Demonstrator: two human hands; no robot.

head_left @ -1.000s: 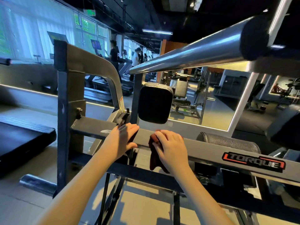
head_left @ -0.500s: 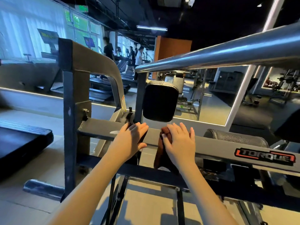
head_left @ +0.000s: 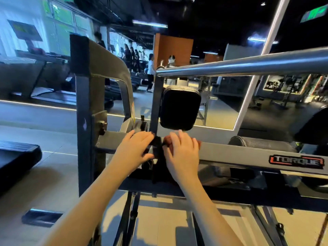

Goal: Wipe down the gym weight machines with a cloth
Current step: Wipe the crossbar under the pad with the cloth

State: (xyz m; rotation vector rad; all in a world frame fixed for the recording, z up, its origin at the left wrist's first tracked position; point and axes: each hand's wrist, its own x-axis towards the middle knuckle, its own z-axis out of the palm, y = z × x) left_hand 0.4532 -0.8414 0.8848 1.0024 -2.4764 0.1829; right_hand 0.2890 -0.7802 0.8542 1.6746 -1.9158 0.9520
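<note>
A grey weight machine fills the view, its horizontal beam [head_left: 239,153] bearing a red TORQUE logo [head_left: 296,162]. My right hand [head_left: 182,155] presses a dark red cloth [head_left: 166,141] against the beam's left part with straight fingers; most of the cloth is hidden under the hand. My left hand [head_left: 134,150] rests on the beam just left of it, fingers fairly straight, thumb under the edge. A black square pad [head_left: 180,107] on a post stands just behind both hands.
A chrome bar [head_left: 248,66] runs across above the beam. A black roller pad [head_left: 260,143] lies at the right behind the beam. The grey upright frame [head_left: 85,103] stands at the left. A treadmill edge [head_left: 17,157] is at far left. People exercise far behind.
The view has shifted left and down. My right hand and the cloth have slid left along the beam toward my left hand, which stays on the beam.
</note>
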